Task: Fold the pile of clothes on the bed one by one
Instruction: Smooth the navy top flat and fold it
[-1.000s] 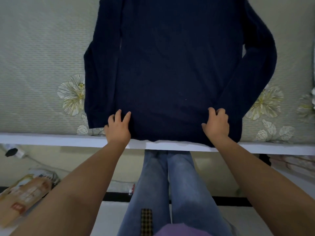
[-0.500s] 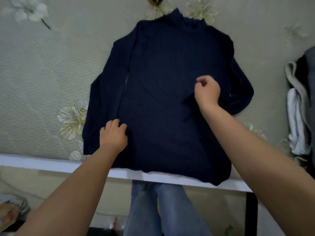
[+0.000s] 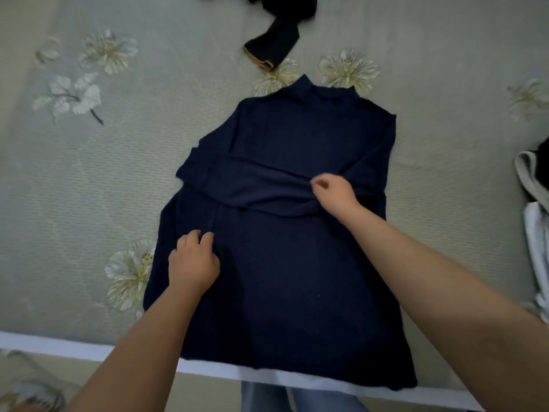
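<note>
Sweater: a navy high-neck sweater (image 3: pixel 297 263) lies flat on the bed (image 3: pixel 89 188), collar away from the person, hem hanging a little over the bed's near white edge (image 3: pixel 74 347)
Sleeves: one sleeve (image 3: pixel 252 188) lies folded across the chest from the sweater's left side toward the right; which sleeve the bunched cloth under the right hand belongs to cannot be told
Right hand: the right hand (image 3: pixel 334 191) sits on the sweater's chest, right of centre, fingers curled and pinching the cloth at the end of the folded band
Left hand: the left hand (image 3: pixel 193 263) rests on the sweater's left side, near its lower half, fingers bent and gripping a vertical ridge of fabric
Bedding: pale green cover printed with white flowers
Other clothes: a black garment with a tan-edged cuff (image 3: pixel 273 46) lies beyond the collar, apart from the sweater; grey and white clothes (image 3: pixel 534 218) are heaped at the right edge
Below the bed: blue jeans (image 3: pixel 267 399) of the person show under the hem
</note>
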`<state>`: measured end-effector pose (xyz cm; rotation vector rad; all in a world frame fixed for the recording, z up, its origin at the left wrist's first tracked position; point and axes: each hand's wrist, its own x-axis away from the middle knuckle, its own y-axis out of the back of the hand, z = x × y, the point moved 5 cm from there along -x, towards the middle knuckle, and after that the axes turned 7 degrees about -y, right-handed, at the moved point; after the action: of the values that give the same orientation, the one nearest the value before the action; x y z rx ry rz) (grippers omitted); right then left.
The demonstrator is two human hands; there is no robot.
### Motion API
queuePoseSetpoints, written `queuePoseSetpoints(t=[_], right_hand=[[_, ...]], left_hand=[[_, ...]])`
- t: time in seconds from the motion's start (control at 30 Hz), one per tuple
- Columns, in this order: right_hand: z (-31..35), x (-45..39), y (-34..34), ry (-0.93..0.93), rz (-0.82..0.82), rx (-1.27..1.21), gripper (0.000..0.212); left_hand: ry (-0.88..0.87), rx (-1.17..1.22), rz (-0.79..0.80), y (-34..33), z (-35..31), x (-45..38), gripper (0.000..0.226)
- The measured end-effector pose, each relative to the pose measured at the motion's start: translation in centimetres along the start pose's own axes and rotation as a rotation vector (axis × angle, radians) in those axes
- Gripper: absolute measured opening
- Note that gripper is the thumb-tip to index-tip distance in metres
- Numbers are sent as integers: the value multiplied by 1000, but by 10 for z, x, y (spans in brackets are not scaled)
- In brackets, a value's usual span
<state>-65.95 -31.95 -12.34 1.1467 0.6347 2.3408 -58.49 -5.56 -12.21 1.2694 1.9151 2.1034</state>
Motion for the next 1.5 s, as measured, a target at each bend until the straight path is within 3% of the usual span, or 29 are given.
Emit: queuePoseSetpoints(t=[0.17,0.33,0.47,0.57,0.63,0.73,0.87,0.97,1.03,1.07,1.13,1.27,1.33,1.43,1.5], right_hand=[[-71,-18,57,12,-203,248,41],[-98,-26,61,35,-81,730,58],[-74,-31,55,229,-283,746,34],[-69,-36,67,454,-465,736,22],[-84,-37,84,497,-516,723,7],[-132,-30,107,298,-452,731,9],[-163,-31,114,-49,-186,674,10],[-119,-50,132,201,-390,536,33],[-84,-69,134,370,-490,544,35],[-70,-84,129,394,-429,583,41],[-54,-116,113,298,-155,732,53],[-50,-149,103,198,128,947,27],[-55,-152,124,183,51,869,26],[-70,-148,177,168,-298,814,32],[-86,-150,198,50,-326,898,28]], left_hand=[[-131,12,-48,6,-46,-47,42],[-230,7,-87,16,-88,-92,37],[-288,-30,-97,27,-109,-128,44],[-257,-86,-69,27,-113,-152,52],[-226,-128,-44,22,-112,-162,55],[-221,-111,-47,16,-119,-164,57],[-280,-58,-30,10,-130,-164,55],[-280,19,-93,16,-124,-172,49],[-298,8,-124,20,-118,-176,43],[-301,-7,-138,23,-115,-179,40],[-261,-53,-104,27,-107,-182,30],[-240,-7,75,31,-99,-194,15],[-270,127,74,38,-102,-203,19],[-286,253,-27,53,-109,-213,22],[-283,236,-62,60,-117,-219,17]])
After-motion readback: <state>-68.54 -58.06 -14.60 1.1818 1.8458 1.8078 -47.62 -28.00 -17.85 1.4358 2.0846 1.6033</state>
